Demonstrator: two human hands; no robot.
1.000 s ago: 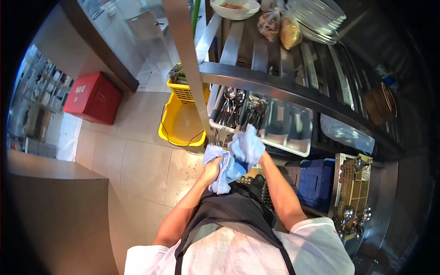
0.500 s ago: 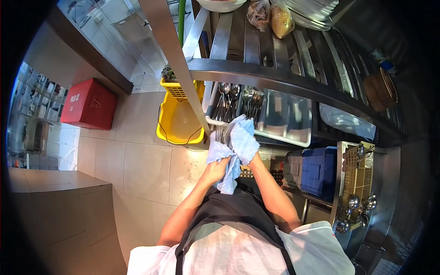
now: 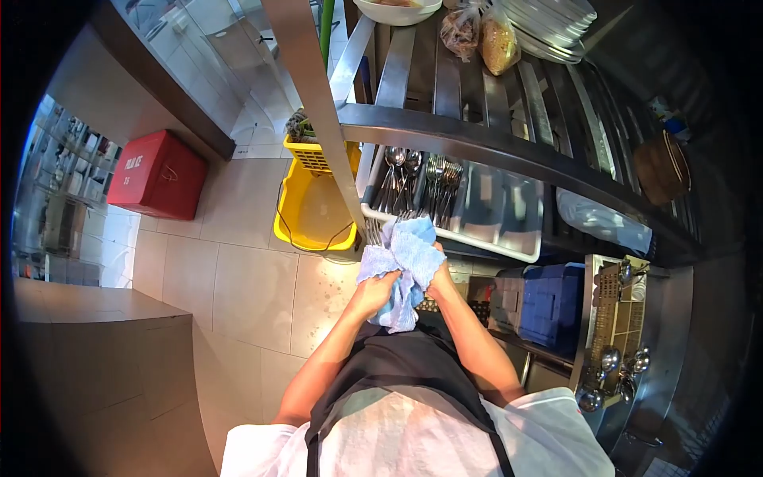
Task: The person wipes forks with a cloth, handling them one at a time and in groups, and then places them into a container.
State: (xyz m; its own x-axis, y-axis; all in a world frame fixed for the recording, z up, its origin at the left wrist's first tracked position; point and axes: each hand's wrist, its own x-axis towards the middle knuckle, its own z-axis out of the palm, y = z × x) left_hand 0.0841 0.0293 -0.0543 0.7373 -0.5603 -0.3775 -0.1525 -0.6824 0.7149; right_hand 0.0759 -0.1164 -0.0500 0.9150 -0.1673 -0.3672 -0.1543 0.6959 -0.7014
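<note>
A light blue cloth (image 3: pixel 409 246) is bunched between my two hands, in front of my black apron. Several forks (image 3: pixel 373 232) stick out of its upper left side, tines up; their handles are hidden in the folds. My left hand (image 3: pixel 377 294) is closed around the lower left of the bundle. On the other side my right hand (image 3: pixel 439 277) grips the cloth, its fingers mostly covered by it. Just beyond is a white-rimmed cutlery tray (image 3: pixel 493 248), with spoons (image 3: pixel 396 171) in one compartment and more forks (image 3: pixel 442 181) beside them.
A slatted metal shelf (image 3: pixel 445 127) overhangs the tray, bearing plates (image 3: pixel 552 28) and bagged food (image 3: pixel 499 44). A yellow mop bucket (image 3: pixel 318 215) stands at left, past the shelf post. Farther left is a red cooler (image 3: pixel 159 175). A blue bin (image 3: pixel 552 306) and hanging ladles (image 3: pixel 610 359) are at right.
The cloth has shifted and been refolded over the forks, covering more of them. My right hand has moved slightly left and up. The view has tilted a little, so the shelf appears lower.
</note>
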